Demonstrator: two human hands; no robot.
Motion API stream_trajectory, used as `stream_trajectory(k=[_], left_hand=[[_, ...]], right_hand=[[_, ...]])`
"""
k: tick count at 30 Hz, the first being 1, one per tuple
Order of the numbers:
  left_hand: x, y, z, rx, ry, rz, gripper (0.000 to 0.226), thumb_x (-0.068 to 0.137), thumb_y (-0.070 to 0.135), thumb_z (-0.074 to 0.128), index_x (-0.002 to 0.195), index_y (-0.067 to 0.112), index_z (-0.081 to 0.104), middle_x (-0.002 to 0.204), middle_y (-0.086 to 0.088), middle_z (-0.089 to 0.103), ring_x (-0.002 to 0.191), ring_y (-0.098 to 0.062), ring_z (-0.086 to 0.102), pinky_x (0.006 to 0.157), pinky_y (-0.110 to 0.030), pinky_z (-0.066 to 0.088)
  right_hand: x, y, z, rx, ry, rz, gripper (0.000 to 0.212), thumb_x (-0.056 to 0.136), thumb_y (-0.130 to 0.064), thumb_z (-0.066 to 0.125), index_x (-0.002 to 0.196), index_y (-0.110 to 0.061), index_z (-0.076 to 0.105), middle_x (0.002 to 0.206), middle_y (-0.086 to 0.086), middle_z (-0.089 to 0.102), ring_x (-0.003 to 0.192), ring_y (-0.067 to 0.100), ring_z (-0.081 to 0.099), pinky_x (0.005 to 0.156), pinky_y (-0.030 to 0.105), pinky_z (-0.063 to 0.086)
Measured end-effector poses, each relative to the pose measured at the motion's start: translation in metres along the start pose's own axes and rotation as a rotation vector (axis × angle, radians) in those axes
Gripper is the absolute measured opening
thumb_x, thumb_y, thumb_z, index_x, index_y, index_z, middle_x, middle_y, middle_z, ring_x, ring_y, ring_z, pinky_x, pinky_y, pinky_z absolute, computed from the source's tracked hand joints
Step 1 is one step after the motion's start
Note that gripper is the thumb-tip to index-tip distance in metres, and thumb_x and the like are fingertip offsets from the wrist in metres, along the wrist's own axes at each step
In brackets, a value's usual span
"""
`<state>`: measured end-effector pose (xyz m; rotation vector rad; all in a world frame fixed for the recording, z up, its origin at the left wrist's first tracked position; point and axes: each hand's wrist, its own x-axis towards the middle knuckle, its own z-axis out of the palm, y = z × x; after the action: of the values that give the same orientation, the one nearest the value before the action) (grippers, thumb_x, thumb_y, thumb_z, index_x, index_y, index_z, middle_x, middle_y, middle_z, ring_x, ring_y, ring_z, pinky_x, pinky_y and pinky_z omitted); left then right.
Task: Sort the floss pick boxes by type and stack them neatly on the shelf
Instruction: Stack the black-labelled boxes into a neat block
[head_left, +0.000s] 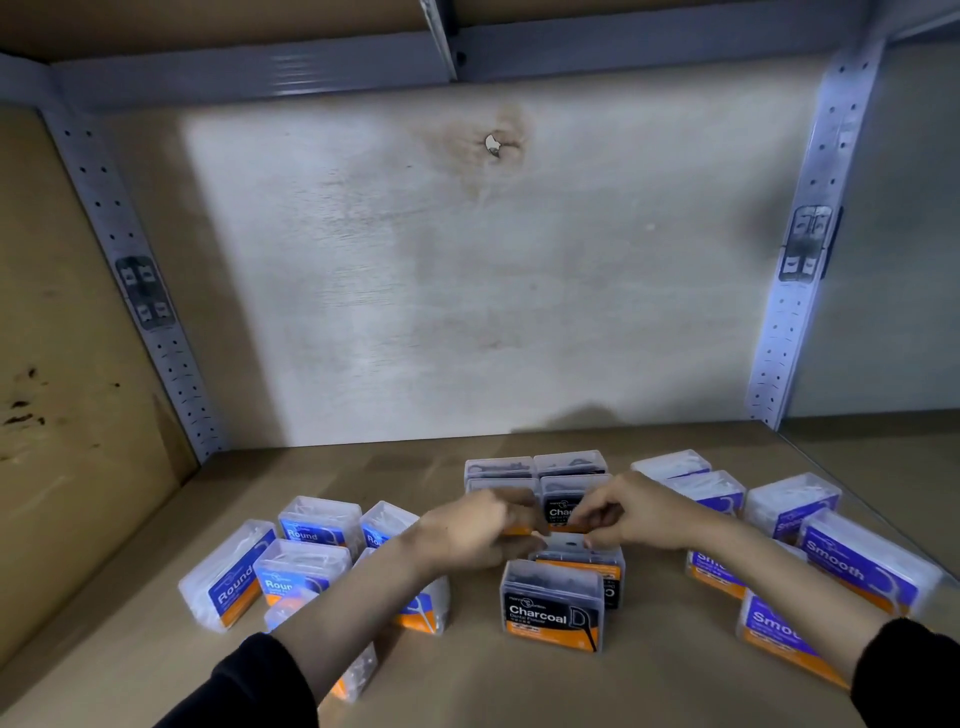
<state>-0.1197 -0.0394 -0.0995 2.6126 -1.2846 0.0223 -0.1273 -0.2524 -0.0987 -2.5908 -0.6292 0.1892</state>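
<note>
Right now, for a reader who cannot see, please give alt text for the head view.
The left hand and right hand grip Charcoal boxes in the middle of a shelf. Round boxes stand to the left, Smooth boxes to the right.

1. A brown shelf board (119, 639) carries all the boxes.
2. The front Charcoal box (551, 605) stands upright on it, label facing out.
3. More Charcoal boxes (569, 463) crowd just behind that box.
4. Round boxes (304, 566) cluster to its left, some leaning.
5. Smooth boxes (860, 564) sit to its right, several tilted back.
</note>
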Motion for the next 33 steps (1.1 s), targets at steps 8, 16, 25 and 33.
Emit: stream_trajectory(k=[8,16,25,33], left_hand=[[-0.018,0.019,0.019,0.143,-0.102,0.087,0.036,0.090,0.020,0.056,0.121,0.001,0.057,0.124,-0.019,0.056,0.113,-0.035,0.056,0.092,-0.040,0.046],[-0.022,0.026,0.041,0.198,-0.067,-0.176,0.034,0.094,0.020,0.044,0.125,0.007,0.051,0.130,-0.011,0.048,0.123,-0.026,0.044,0.098,-0.044,0.043],[-0.012,0.019,0.035,0.254,-0.039,-0.400,0.028,0.093,0.006,0.039,0.119,0.005,0.050,0.124,-0.012,0.048,0.116,-0.031,0.050,0.088,-0.044,0.046],[0.003,0.015,0.034,0.245,0.017,-0.517,0.030,0.091,-0.002,0.039,0.119,0.003,0.050,0.128,-0.013,0.046,0.116,-0.033,0.051,0.087,-0.041,0.046]], right_hand=[[-0.016,-0.001,0.011,-0.177,-0.020,-0.050,0.038,0.086,-0.022,0.061,0.123,-0.016,0.058,0.116,-0.002,0.053,0.094,0.000,0.049,0.080,0.011,0.036],[-0.036,0.013,0.035,-0.335,0.200,-0.003,0.029,0.089,-0.022,0.054,0.117,-0.012,0.055,0.123,0.000,0.052,0.116,0.013,0.047,0.087,0.016,0.033],[-0.025,0.027,0.035,-0.311,0.293,0.099,0.021,0.089,-0.014,0.053,0.109,-0.007,0.056,0.119,0.005,0.055,0.110,0.019,0.049,0.080,0.023,0.038],[-0.015,0.030,0.039,-0.224,0.377,0.101,0.020,0.088,-0.008,0.054,0.107,-0.008,0.059,0.120,0.003,0.058,0.114,0.017,0.050,0.082,0.014,0.028]])
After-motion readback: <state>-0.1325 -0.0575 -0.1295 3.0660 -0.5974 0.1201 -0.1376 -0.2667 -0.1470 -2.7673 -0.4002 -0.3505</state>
